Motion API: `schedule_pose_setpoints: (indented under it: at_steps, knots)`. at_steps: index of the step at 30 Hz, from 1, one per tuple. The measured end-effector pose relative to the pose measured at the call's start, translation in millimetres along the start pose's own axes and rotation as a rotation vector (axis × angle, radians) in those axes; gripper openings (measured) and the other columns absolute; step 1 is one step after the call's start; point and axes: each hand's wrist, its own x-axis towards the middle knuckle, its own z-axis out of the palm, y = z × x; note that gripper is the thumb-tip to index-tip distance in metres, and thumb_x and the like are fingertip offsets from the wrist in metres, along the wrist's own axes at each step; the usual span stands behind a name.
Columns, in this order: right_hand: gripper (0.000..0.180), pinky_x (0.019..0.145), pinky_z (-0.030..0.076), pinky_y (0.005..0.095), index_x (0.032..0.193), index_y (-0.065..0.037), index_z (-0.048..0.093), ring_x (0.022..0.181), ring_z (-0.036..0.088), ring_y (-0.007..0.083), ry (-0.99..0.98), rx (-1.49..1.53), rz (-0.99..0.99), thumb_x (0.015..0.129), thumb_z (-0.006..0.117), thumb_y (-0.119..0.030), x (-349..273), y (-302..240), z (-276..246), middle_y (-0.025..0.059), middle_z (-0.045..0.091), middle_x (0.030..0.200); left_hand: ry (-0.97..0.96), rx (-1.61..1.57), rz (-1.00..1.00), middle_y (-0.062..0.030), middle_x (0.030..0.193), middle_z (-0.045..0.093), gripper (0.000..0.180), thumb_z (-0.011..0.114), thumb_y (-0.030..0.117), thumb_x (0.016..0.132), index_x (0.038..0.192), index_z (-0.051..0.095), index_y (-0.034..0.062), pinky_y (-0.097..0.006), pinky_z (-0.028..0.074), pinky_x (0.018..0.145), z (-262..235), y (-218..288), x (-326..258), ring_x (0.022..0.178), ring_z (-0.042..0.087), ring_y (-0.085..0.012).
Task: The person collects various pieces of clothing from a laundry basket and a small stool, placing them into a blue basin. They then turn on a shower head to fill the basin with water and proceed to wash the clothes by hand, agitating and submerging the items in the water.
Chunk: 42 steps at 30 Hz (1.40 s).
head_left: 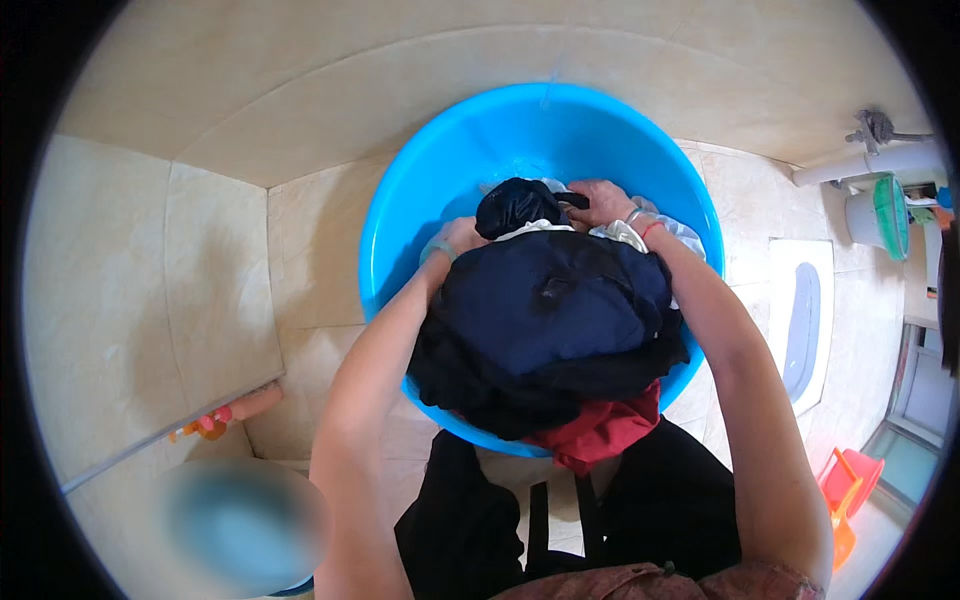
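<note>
A large blue basin (385,200) holds a heap of clothes, with a navy garment (545,300) mounded on top at the near side. Beyond it a bunched black garment (517,207) lies between my hands. My left hand (462,236) grips its left side, with the fingertips hidden by the fabric. The fingers of my right hand (600,204) are closed on a dark strip at its right end. White cloth (622,236) shows under and beside the right wrist. A dark red garment (605,428) hangs over the basin's near rim.
A tiled wall stands close behind the basin. At left is a pale round basin (240,530), partly blurred. A squat toilet (800,320) is set in the floor at right, with a green-rimmed bucket (890,217) and an orange-handled dustpan (848,490) beyond.
</note>
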Motion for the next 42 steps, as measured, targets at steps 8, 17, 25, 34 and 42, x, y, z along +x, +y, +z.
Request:
schedule_pose_setpoints:
  at_steps: [8,17,25,34,42]
  knots:
    - [0.043,0.085,0.050,0.0435,0.111,-0.002,0.064,0.103,0.061,0.0374,0.252,0.136,-0.041,0.076,0.075,-0.024,-36.9,-43.9,-49.0,0.0179,0.066,0.107,0.229,-0.108,-0.030,-0.0185,0.099,0.070,0.048,0.074,0.042,0.072,0.105,0.068,0.0091,-0.046,0.052,0.082,-54.6,80.8,-108.0,0.096,0.065,-0.0381]
    - [0.037,0.080,0.050,0.0350,0.107,0.003,0.060,0.091,0.061,0.0341,0.558,0.238,-0.066,0.071,0.069,0.002,-68.2,-117.6,-134.0,0.0158,0.061,0.097,0.667,-0.019,0.361,-0.0142,0.095,0.069,0.041,0.082,0.022,0.066,0.098,0.065,0.0054,-0.043,0.052,0.077,-102.7,116.8,-170.5,0.088,0.065,-0.0351]
    - [0.033,0.078,0.048,0.0291,0.100,0.000,0.060,0.086,0.060,0.0236,0.708,0.232,-0.107,0.069,0.070,0.006,-111.5,-150.6,-166.0,0.0110,0.060,0.093,0.824,-0.076,0.546,-0.0119,0.094,0.063,0.042,0.082,0.012,0.064,0.101,0.063,0.0045,-0.038,0.050,0.079,-109.3,147.5,-217.5,0.091,0.062,-0.0325]
    - [0.036,0.096,0.040,0.0409,0.102,-0.010,0.065,0.111,0.054,0.0285,-0.008,0.021,-0.208,0.078,0.075,-0.035,-156.3,-116.5,-119.8,0.0075,0.063,0.118,0.167,0.149,0.537,-0.0136,0.127,0.049,0.075,0.081,0.038,0.072,0.138,0.052,0.0188,-0.048,0.038,0.099,-65.6,108.7,-223.4,0.116,0.049,-0.0351]
    - [0.068,0.109,0.021,0.0637,0.146,-0.022,0.039,0.143,0.025,0.0388,-0.001,-0.166,-0.096,0.087,0.057,-0.049,-74.0,-126.1,-52.1,0.0117,0.031,0.154,0.245,0.305,0.222,-0.0149,0.163,0.002,0.077,0.039,0.077,0.086,0.151,0.034,0.0356,-0.072,0.012,0.109,-17.7,97.9,-144.7,0.149,0.005,-0.0420]
